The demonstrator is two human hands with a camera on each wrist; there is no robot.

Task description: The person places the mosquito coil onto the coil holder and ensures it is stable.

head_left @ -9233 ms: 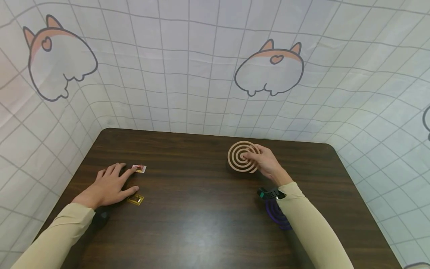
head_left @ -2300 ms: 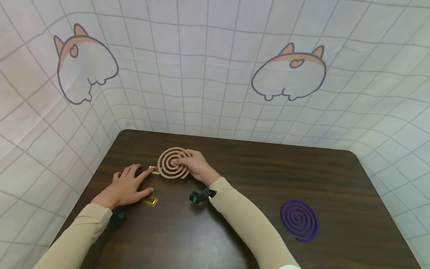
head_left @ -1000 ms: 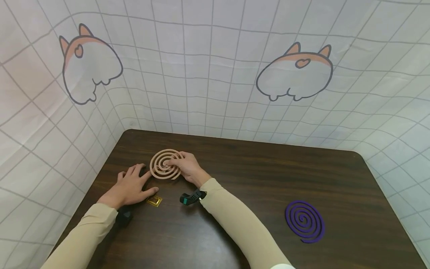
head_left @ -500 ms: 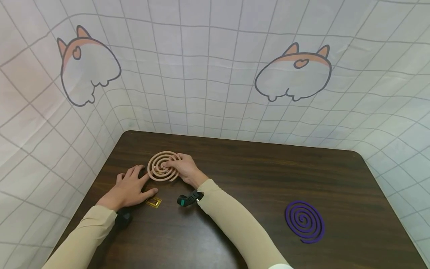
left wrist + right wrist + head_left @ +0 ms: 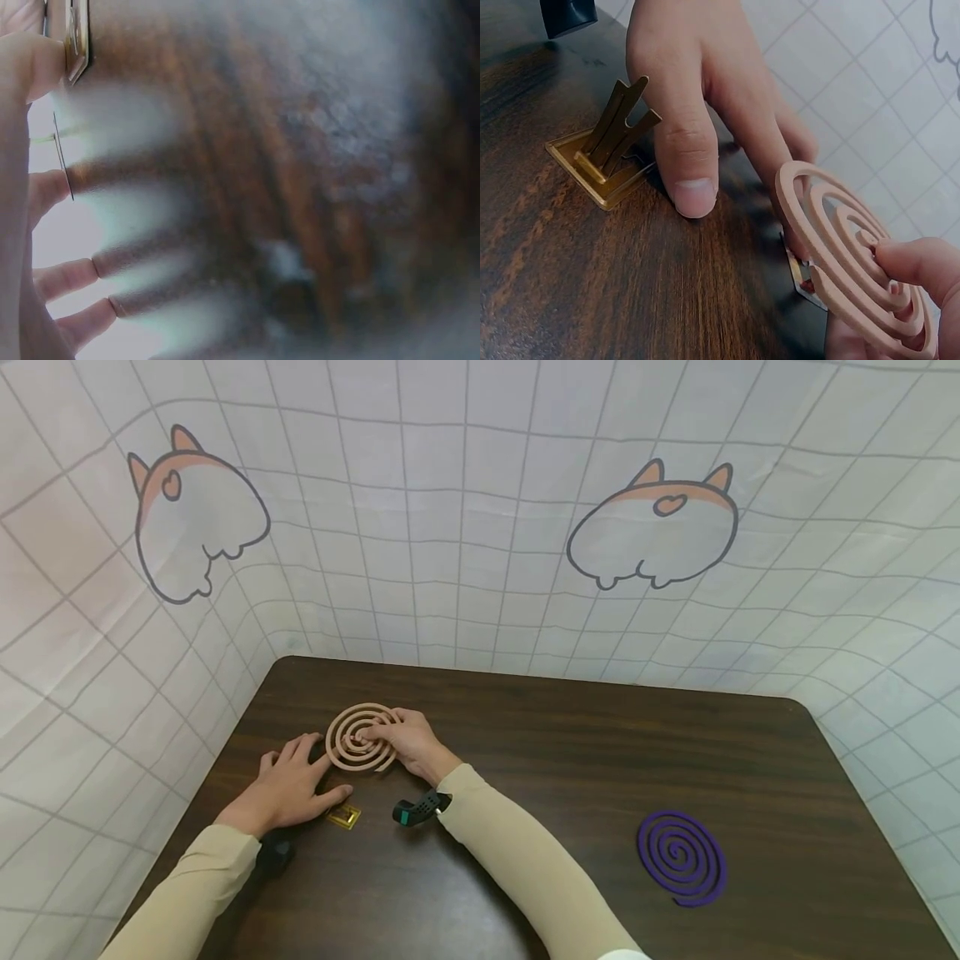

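Note:
My right hand (image 5: 412, 745) pinches a tan mosquito coil (image 5: 337, 739) near its centre, thumb on top. In the right wrist view the coil (image 5: 840, 262) is tilted. Below its edge lies a small red-and-white plate (image 5: 804, 281), mostly hidden by the coil in the head view. My left hand (image 5: 288, 785) lies with fingers spread at the table's left side, its index fingertip at that plate. By the left thumb is a gold mosquito coil stand (image 5: 345, 816); its prongs (image 5: 622, 112) stand up in the right wrist view. The left wrist view is largely blurred.
A purple mosquito coil (image 5: 681, 858) lies flat on the right part of the dark wooden table (image 5: 525, 718). A white grid-patterned curtain (image 5: 465, 527) with cartoon animals surrounds the far and side edges. A black wrist strap (image 5: 420, 808) hangs under my right wrist.
My right hand has carried the tan coil leftward, over the red-and-white plate, and uncovered the purple coil. In the last second it shifted slightly left. My left hand stays in place.

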